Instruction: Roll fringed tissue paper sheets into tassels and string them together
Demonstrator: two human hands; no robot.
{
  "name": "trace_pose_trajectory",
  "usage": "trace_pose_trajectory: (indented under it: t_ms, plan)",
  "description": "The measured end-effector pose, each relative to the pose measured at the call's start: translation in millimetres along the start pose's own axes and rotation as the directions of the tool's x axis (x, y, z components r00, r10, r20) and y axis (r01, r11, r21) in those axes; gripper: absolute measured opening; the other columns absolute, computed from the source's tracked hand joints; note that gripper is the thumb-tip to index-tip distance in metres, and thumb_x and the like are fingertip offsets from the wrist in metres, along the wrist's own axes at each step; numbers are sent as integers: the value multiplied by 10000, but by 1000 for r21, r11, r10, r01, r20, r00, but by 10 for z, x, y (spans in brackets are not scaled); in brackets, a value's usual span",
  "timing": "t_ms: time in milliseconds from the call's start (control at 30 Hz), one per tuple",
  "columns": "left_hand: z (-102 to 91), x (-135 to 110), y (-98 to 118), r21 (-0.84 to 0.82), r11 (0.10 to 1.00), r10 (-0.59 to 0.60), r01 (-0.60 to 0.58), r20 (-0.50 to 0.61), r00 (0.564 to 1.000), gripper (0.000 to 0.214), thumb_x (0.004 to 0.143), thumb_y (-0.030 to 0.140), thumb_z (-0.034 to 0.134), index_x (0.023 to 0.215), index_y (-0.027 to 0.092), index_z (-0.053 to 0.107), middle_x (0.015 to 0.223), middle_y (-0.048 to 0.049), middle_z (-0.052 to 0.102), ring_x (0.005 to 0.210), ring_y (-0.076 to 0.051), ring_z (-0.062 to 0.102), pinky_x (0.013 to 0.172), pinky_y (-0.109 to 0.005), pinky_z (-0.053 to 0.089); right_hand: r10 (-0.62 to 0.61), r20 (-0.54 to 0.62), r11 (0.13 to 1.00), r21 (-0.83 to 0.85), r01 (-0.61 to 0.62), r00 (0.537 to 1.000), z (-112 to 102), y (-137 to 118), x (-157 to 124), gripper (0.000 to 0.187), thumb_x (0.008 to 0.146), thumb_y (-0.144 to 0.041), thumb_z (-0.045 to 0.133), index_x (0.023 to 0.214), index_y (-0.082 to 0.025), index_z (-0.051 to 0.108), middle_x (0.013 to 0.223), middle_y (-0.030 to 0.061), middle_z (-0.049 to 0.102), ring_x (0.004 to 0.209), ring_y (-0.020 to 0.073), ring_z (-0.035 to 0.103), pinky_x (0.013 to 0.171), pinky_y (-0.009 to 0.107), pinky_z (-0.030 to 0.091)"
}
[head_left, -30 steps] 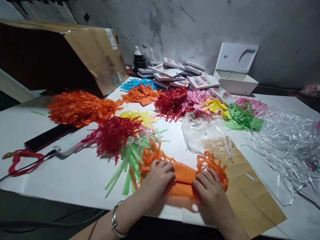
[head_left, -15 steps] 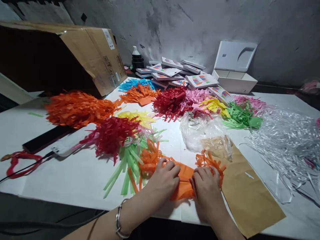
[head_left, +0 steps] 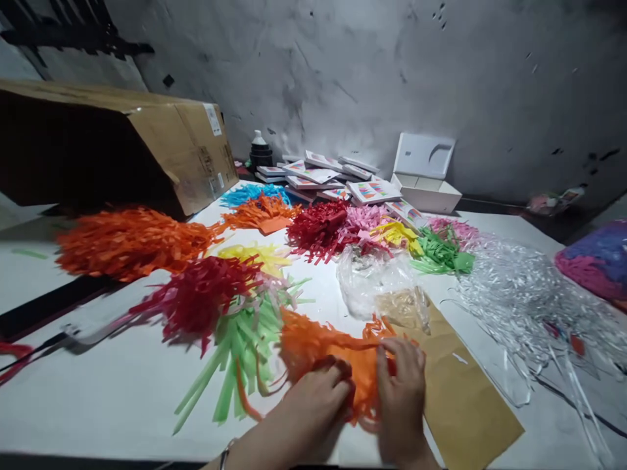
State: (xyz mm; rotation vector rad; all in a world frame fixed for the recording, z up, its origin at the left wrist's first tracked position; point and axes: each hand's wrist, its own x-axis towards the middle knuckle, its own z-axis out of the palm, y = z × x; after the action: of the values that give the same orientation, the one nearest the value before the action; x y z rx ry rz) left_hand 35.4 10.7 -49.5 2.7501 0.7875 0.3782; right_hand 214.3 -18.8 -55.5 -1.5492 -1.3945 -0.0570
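In front of me lies an orange tissue-paper tassel, with a fringe at both ends and a flat band in the middle. My left hand is closed on its lower left part, fingers curled under and partly hidden. My right hand pinches its right side between thumb and fingers. Some orange strips trail to the left over a light green fringed tassel. Just beyond my hands is a clear plastic bag, and brown paper lies beside my right hand.
A dark red tassel and a big orange bundle lie left. More coloured tassels, including a green one, line the back. Silvery strands spread right. Behind stand a cardboard box, flat boxes and an open white box.
My view has tilted up and shifted right. The orange tassel's middle has been bunched and lifted; my left hand has moved lower on it, and its fringe is blurred.
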Motion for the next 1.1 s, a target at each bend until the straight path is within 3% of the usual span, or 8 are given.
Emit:
trace_pose_trajectory:
  t_ms: [200,333,433,567,700,833,933,1100]
  plan:
    - [-6,75,-266,33,925,-381,379,83,921,182,914,216,543,1002,207,702,972,-111,735,884,-301,675,791,-417,506,535,-404,824,444,-352,742,-875,605,271,267,879,-467,638,910,-201,629,767,21,702,680,204,654,600,296,486]
    - [-277,77,-239,-70,892,-448,447,7,894,250,951,245,454,925,206,700,962,-111,725,893,-284,669,807,-409,512,16,-549,996,-61,-59,836,-1357,794,298,247,958,-427,588,1022,-206,679,863,51,735,783,222,687,676,317,510]
    - [-506,140,40,-387,896,-282,218,-114,953,289,990,295,427,893,239,694,931,-75,731,849,-223,668,764,-313,536,-397,-200,910,-214,355,896,-1352,579,370,216,981,-411,562,943,-284,733,815,0,768,773,187,728,817,329,539]
    - [-687,430,477,-633,774,-180,-22,-253,951,275,979,315,471,1102,274,714,1074,-77,740,966,-232,671,848,-308,534,-776,253,530,-237,815,578,-1207,158,545,312,1005,-148,431,991,-207,738,858,25,791,784,170,749,833,324,553]
    - [-599,736,605,-853,479,-220,207,112,969,284,895,451,633,877,196,758,786,-49,715,715,-174,621,684,-268,488,-742,129,640,-160,752,658,-1134,72,537,273,990,-128,465,1097,-191,708,881,50,791,830,189,751,840,358,586]
    - [-399,808,583,-921,59,-276,385,355,893,478,687,592,819,728,137,678,581,13,581,487,-70,405,483,-200,290,-503,-14,856,128,500,864,-956,173,293,262,939,-135,602,1176,-213,683,845,48,750,751,181,723,700,306,604]
    - [-313,808,636,-951,-1,-366,309,288,885,503,668,604,839,710,140,650,550,45,504,480,-63,381,474,-198,261,-221,-92,922,305,239,971,-741,184,83,207,979,-182,563,1112,-233,713,885,49,737,780,166,731,675,245,607]
    - [-277,875,705,-964,56,-418,260,214,883,503,711,620,794,687,136,657,629,0,577,544,-111,524,541,-230,405,-122,-182,948,269,168,976,-576,161,-80,267,974,-232,597,1216,-232,712,949,71,759,824,189,757,723,245,621]
